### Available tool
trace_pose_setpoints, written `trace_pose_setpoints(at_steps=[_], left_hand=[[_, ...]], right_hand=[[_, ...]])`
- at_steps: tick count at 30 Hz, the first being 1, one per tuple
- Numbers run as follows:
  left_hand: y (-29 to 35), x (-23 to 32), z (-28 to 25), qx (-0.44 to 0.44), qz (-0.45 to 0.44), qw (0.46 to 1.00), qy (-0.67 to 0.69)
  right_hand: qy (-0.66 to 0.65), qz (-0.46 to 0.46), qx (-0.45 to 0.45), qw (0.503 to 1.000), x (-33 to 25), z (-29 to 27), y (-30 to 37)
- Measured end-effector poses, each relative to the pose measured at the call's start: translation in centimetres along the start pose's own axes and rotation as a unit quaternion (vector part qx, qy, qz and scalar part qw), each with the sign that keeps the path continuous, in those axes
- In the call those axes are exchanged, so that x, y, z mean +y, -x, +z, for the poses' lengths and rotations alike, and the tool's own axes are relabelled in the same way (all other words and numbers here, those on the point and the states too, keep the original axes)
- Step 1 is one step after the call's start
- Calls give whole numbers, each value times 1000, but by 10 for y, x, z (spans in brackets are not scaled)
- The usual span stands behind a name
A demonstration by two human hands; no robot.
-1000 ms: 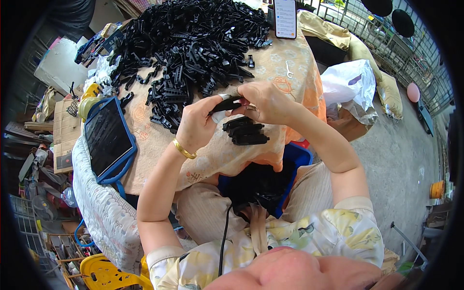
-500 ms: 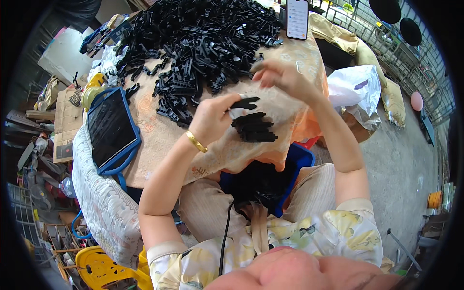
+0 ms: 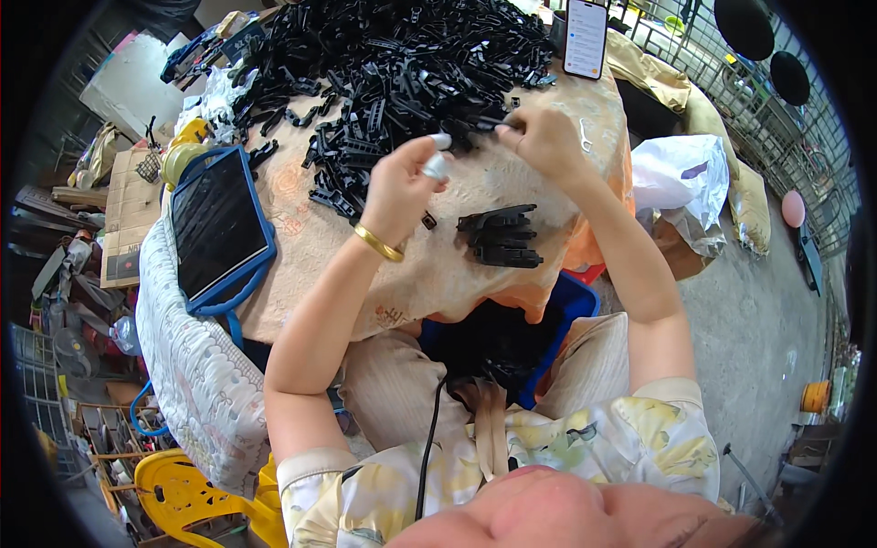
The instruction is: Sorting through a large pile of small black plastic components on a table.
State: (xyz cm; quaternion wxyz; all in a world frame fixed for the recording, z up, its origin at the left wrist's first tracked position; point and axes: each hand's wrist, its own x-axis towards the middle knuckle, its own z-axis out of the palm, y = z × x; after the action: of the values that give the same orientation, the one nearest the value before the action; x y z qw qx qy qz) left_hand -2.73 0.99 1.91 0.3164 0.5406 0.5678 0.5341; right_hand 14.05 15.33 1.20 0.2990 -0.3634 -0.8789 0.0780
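My left hand (image 3: 402, 187), with white coverings on two fingertips and a gold bangle at its wrist, hovers at the near edge of a large heap of black plastic parts (image 3: 402, 64). Its thumb and forefinger are apart, with nothing between them. A small black piece (image 3: 428, 220) shows just below that hand. At the heap's right edge, my right hand (image 3: 548, 144) pinches a slim black plastic part (image 3: 489, 121). Nearer to me, a small stack of long black parts (image 3: 501, 247) lies on the peach cloth (image 3: 411, 283).
A phone (image 3: 585, 38) stands upright at the far right of the table. On the left lies a blue-framed dark panel (image 3: 219, 233). A blue bin (image 3: 582, 306) with black parts sits between my knees. White plastic bags (image 3: 681, 178) are right of the table.
My left hand has let go of the black part it held and moved up from the stack. My right hand has closed on a slim part by the heap. The view has shifted slightly.
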Motion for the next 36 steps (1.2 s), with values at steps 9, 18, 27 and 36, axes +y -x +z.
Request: trace_pose_setpoints(at_steps=[9, 18, 27, 36], left_hand=[[-10, -1, -10, 7, -96, 956, 277], [-21, -7, -41, 117, -51, 975, 180], [-11, 7, -22, 25, -114, 989, 96], [-4, 6, -10, -80, -121, 986, 83]], right_hand=[[-350, -17, -128, 928, -55, 13, 9], [-18, -146, -301, 942, -99, 10, 10], [-377, -111, -119, 912, -49, -9, 22], [-340, -116, -34, 933, -46, -13, 34]])
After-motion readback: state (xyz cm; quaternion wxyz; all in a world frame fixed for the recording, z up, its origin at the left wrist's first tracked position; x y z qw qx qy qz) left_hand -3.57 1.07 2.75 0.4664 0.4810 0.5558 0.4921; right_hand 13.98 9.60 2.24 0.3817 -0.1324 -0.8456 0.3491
